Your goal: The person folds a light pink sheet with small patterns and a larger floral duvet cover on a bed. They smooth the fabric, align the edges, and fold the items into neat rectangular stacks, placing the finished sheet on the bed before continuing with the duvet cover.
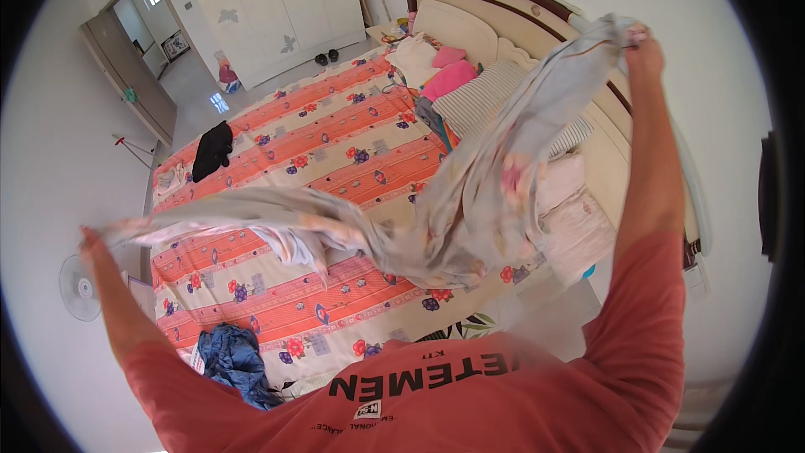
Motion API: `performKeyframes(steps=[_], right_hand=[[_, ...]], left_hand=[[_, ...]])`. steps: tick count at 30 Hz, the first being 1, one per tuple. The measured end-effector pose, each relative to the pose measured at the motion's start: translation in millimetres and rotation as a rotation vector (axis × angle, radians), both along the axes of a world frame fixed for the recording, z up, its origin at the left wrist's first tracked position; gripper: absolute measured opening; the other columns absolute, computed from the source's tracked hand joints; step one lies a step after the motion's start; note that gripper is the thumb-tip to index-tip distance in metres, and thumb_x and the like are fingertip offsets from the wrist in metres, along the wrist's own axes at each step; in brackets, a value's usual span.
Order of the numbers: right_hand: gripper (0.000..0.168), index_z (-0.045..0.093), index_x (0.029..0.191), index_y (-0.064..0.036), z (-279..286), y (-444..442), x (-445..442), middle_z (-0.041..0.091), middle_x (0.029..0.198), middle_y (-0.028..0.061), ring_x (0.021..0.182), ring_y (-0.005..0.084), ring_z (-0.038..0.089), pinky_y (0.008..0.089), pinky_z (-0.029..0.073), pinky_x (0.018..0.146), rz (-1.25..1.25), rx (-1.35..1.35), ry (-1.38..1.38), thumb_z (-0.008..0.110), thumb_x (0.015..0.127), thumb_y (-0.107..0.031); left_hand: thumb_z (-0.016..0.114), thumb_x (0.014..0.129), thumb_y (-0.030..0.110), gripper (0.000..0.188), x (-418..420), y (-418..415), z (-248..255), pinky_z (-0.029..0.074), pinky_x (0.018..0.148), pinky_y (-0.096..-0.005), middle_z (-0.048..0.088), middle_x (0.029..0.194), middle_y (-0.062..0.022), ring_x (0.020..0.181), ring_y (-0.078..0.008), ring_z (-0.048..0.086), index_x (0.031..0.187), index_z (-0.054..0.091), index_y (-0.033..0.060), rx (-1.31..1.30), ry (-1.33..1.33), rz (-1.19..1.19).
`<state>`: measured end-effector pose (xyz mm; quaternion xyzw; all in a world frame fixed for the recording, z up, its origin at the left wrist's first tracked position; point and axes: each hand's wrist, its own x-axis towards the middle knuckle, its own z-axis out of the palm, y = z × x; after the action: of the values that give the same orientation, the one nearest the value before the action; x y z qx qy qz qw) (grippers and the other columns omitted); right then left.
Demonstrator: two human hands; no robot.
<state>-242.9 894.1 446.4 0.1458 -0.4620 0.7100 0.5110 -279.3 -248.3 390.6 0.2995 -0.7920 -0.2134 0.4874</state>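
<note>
A thin grey sheet with a pink and peach floral print (468,220) hangs between my two outstretched arms, sagging in folds and blurred by motion. My left hand (93,244) grips one end at the far left of the view. High on the right, my right hand (638,38) is closed around bunched cloth at the other end. Beneath it lies a bed with an orange and cream striped, flower-patterned bedsheet (327,163). The sheet's lower folds hang over the near part of the bed; whether they touch it I cannot tell.
Striped pillows (481,97), pink cushions (456,78) and pale folded bedding (575,220) lie by the headboard (465,16). Black clothing (214,151) and a blue garment (233,358) rest on the bed. A fan (83,288) stands at left. Beyond are a wardrobe (283,6) and an open door (135,69).
</note>
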Motion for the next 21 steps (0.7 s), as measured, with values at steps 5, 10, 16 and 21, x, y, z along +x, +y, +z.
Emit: performKeyframes(steps=[5, 10, 16, 21], right_hand=[[0.011, 0.052, 0.084, -0.001, 21, 84, 106, 0.054, 0.073, 0.0037, 0.068, 0.0150, 0.054, 0.0289, 0.044, 0.058, -0.330, -0.105, -0.219, 0.053, 0.080, -0.011], [0.020, 0.057, 0.084, -0.006, -42, 3, 191, 0.055, 0.073, 0.0010, 0.065, 0.0090, 0.053, 0.0213, 0.042, 0.052, -0.412, 0.013, -1.043, 0.057, 0.083, -0.026], [0.033, 0.060, 0.097, 0.000, -179, -200, 201, 0.060, 0.077, 0.0034, 0.060, 0.0068, 0.053, 0.0181, 0.041, 0.048, 0.066, -0.113, -1.157, 0.055, 0.083, -0.030], [0.020, 0.059, 0.089, 0.001, -198, -329, 184, 0.054, 0.068, -0.0012, 0.052, 0.0034, 0.047, 0.0166, 0.036, 0.046, 0.588, -0.332, -1.077, 0.062, 0.078, -0.016]], left_hand=[[0.033, 0.082, 0.061, 0.062, 122, -100, -11, 0.045, 0.080, -0.0424, 0.053, 0.114, -0.0164, 0.099, -0.0354, 0.054, 0.123, 0.047, 0.0171, -0.369, -0.413, 0.468], [0.036, 0.093, 0.038, 0.049, 210, -60, -168, 0.047, 0.079, -0.0334, 0.057, 0.109, -0.0103, 0.092, -0.0190, 0.058, 0.108, 0.052, -0.0061, 0.327, -0.096, -0.302], [0.060, 0.079, 0.014, 0.011, 286, 243, -308, 0.042, 0.071, -0.0308, 0.057, 0.081, -0.0034, 0.079, -0.0181, 0.053, 0.081, 0.059, 0.0036, 0.661, -0.642, -0.662], [0.065, 0.073, 0.011, 0.013, 231, 432, -225, 0.038, 0.064, -0.0307, 0.052, 0.073, -0.0089, 0.073, -0.0211, 0.047, 0.076, 0.058, 0.0004, 0.437, -0.584, -1.361]])
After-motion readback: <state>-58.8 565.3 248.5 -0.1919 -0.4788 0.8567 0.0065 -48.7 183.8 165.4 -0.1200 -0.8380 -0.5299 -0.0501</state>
